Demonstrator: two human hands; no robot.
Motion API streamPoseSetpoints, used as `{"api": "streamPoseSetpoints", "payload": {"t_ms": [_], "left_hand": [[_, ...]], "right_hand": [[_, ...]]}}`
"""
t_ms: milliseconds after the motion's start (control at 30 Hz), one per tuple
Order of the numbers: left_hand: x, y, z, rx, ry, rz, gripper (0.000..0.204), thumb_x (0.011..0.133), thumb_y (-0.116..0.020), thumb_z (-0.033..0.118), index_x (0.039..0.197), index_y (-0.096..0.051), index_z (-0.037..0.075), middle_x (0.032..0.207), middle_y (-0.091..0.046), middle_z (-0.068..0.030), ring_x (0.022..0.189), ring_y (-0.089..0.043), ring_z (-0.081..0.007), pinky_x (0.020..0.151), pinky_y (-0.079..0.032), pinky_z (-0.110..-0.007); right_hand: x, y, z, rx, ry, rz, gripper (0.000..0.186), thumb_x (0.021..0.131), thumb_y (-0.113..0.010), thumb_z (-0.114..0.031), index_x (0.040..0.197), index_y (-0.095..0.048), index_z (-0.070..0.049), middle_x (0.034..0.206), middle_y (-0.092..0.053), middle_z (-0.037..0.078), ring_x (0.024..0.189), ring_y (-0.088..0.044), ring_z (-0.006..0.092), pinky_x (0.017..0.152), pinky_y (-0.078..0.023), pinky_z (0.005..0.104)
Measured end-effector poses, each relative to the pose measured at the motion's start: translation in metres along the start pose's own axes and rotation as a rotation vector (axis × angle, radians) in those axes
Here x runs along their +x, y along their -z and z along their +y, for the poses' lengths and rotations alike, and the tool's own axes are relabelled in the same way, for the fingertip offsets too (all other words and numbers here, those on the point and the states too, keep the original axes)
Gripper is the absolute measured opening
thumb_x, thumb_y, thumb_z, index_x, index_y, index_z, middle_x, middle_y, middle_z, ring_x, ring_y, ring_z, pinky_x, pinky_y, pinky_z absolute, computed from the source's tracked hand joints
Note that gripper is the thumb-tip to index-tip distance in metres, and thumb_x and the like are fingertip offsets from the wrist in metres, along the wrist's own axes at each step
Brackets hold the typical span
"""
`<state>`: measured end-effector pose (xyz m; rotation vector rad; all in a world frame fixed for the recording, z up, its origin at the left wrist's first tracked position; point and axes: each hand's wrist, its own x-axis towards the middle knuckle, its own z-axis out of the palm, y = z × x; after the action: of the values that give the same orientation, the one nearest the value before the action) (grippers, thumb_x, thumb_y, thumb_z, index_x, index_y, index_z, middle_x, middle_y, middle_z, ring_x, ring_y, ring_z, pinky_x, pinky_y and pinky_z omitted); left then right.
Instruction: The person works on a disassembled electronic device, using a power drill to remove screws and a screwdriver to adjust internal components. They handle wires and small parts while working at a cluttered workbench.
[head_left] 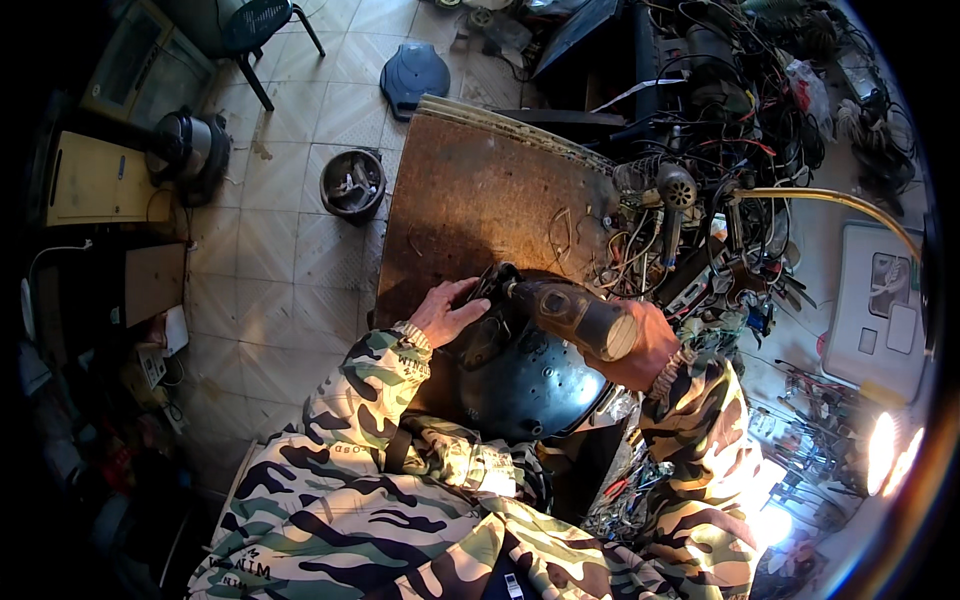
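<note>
- Your left hand (448, 312) lies flat, fingers spread, on the top edge of a round black shell (530, 380), steadying it against your lap at the near edge of the board (480, 200).
- Your right hand (640, 350) is clamped around a dark screwdriver handle (575, 315); its front end meets the shell just beside your left fingers.
- The shell sits between both camouflage sleeves (370, 380), its domed side toward you, small holes catching the light.
- The rusty brown board stretches away from you, with loose wires (590, 240) strewn along its right edge.
- On the tiled floor (290, 270) to your left stand a small bucket (352, 185) and a dark pot (188, 148).
</note>
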<state>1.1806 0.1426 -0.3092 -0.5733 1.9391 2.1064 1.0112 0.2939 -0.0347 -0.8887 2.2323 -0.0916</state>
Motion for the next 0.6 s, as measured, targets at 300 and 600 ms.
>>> {"api": "streamPoseSetpoints", "payload": {"t_ms": [300, 600], "left_hand": [[0.001, -0.012, -0.014, -0.188, -0.059, 0.124, 0.059, 0.086, -0.074, 0.04, 0.13, -0.063, 0.002, 0.109, -0.064, -0.0204, 0.103, -0.062, -0.0295, 0.092, -0.048, -0.038], [0.0, -0.015, -0.014, -0.2, -0.023, 0.102, 0.061, 0.086, -0.074, 0.043, 0.131, -0.063, 0.005, 0.112, -0.061, -0.0202, 0.103, -0.06, -0.0291, 0.092, -0.048, -0.038]], "right_hand": [[0.022, 0.01, -0.004, -0.077, -0.054, -0.11, 0.03, 0.069, -0.079, -0.028, 0.088, -0.073, -0.006, 0.082, -0.071, 0.019, 0.079, -0.07, 0.038, 0.072, -0.058, 0.0455], [0.02, 0.018, -0.032, -0.174, -0.125, -0.095, 0.031, 0.063, -0.081, -0.023, 0.086, -0.072, -0.005, 0.08, -0.071, 0.017, 0.079, -0.07, 0.0366, 0.075, -0.057, 0.043]]}}
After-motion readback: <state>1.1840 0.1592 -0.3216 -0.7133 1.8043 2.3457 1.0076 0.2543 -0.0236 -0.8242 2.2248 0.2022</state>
